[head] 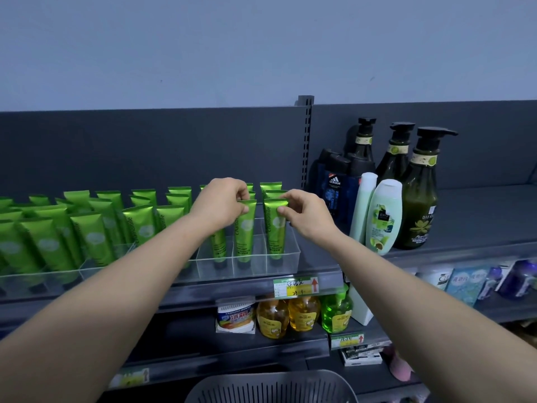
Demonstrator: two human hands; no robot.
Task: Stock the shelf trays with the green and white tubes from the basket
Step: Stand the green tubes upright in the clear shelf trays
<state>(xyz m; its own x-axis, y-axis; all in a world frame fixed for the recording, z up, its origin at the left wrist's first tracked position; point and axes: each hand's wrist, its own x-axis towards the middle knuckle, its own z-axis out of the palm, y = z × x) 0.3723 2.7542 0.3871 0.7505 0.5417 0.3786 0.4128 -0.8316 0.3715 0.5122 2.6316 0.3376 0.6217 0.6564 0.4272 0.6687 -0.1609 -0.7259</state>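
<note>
Status: left hand (220,205) pinches left tube (245,229) top, right hand (303,213) pinches right tube (274,231) top; both upright in tray (290,258) front slots. Seat caps flat, labels forward, release gently.

One wide-angle view from the person's head, facing forward and slightly down. It looks at a dark grey metal store shelf (479,216) within arm's reach. Both bare arms enter from the bottom corners, and the left hand (220,203) and right hand (305,212) meet near the centre. A plain blue-grey wall (261,48) fills the top third. The rim of a grey slotted plastic basket (270,385) is cut off by the bottom edge.
</note>
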